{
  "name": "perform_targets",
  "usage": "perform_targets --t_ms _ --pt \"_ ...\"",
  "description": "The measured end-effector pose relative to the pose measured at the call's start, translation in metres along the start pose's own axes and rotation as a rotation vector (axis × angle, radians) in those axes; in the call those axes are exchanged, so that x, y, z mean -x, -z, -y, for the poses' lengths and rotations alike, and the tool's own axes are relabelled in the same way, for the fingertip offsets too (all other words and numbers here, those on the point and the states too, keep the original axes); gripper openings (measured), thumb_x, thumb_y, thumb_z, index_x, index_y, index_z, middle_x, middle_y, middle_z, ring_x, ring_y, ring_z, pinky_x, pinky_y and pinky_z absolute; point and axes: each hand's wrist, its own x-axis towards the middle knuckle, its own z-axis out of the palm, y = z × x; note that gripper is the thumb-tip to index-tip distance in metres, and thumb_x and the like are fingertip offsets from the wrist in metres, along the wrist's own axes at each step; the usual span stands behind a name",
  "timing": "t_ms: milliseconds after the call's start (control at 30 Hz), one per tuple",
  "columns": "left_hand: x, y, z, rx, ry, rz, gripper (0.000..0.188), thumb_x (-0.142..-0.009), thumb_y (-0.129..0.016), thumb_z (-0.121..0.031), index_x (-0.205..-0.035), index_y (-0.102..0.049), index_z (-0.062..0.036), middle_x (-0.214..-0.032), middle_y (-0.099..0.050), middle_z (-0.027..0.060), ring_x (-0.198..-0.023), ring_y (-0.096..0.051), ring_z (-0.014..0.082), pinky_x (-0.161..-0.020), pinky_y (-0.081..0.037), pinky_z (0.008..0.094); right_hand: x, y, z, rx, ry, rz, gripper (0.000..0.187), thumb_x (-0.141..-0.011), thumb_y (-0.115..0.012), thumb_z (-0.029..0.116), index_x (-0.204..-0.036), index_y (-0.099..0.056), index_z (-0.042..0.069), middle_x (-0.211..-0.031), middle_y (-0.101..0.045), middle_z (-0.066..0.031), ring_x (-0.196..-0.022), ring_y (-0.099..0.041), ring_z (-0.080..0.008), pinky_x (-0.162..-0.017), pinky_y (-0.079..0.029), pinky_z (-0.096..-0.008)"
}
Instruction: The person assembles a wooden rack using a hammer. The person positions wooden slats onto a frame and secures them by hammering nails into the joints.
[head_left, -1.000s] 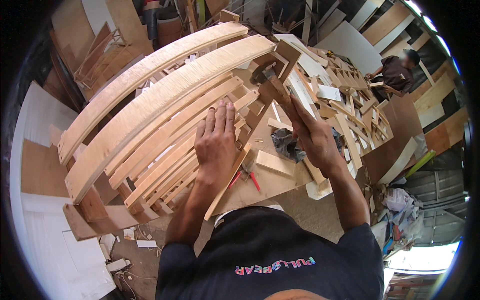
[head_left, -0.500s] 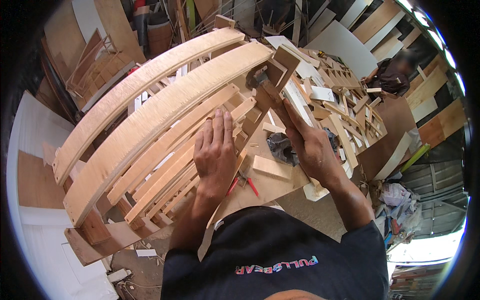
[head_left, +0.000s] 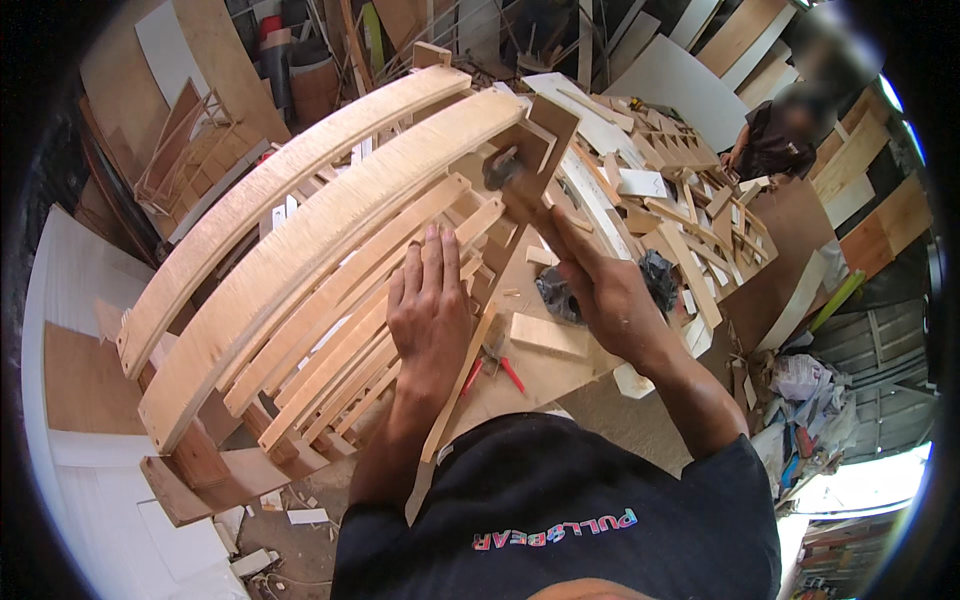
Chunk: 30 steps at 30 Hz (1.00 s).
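Hammer raised higher since before, right hand grip clenching handle; left hand flat on slats.

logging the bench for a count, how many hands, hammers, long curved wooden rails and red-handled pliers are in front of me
hands: 2, left hand flat on the slats, right hand gripping the hammer
hammer: 1
long curved wooden rails: 2, outer rail, inner rail
red-handled pliers: 1
total: 6
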Motion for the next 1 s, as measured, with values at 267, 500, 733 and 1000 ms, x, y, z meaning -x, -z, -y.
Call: perform_targets --t_ms 267,500,733,1000 --pt "0.000 0.006 -0.002 -0.012 -0.002 0.033 0.071 -0.085 -0.081 -0.017 -0.150 -0.057 -0.0069 -0.154 -0.058 0.0122 -0.137 -0.059 0.0284 -0.113 -0.046 0.0400 0.006 -0.009 -0.009 0.040 -0.083 0.060 0.067 -0.105 -0.060 0.012 -0.166 -0.033 0.019 -0.091 -0.067 -0.0324 -0.083 -0.068 -0.0502 -0.074 -0.049 -0.0564" --pt "0.000 0.007 -0.001 0.010 -0.010 0.019 0.070 -0.085 -0.078 -0.014 -0.151 -0.056 -0.0053 -0.154 -0.058 0.0132 -0.137 -0.058 0.0301 -0.114 -0.046 0.0414 0.004 -0.011 -0.021 0.023 0.043 0.005 0.069 -0.103 -0.063 0.011 -0.166 -0.034 0.019 -0.075 -0.061 -0.0263 -0.071 -0.064 -0.0454 -0.068 -0.048 -0.0542" --pt "0.001 0.006 -0.001 0.003 -0.016 0.021 0.070 -0.086 -0.076 -0.014 -0.152 -0.055 -0.0049 -0.155 -0.057 0.0134 -0.139 -0.056 0.0318 -0.115 -0.044 0.0426 0.005 -0.012 -0.022 -0.008 0.004 0.026 0.069 -0.103 -0.063 0.011 -0.166 -0.034 0.020 -0.079 -0.064 -0.0282 -0.068 -0.063 -0.0459 -0.067 -0.049 -0.0520" --pt "0.002 0.009 -0.003 0.006 -0.018 0.036 0.071 -0.088 -0.075 -0.018 -0.154 -0.052 -0.0039 -0.156 -0.055 0.0141 -0.141 -0.053 0.0332 -0.118 -0.042 0.0439 0.007 -0.020 -0.029 -0.046 0.051 -0.020 0.067 -0.103 -0.062 0.010 -0.165 -0.037 0.018 -0.090 -0.066 -0.0308 -0.078 -0.065 -0.0456 -0.075 -0.050 -0.0512"
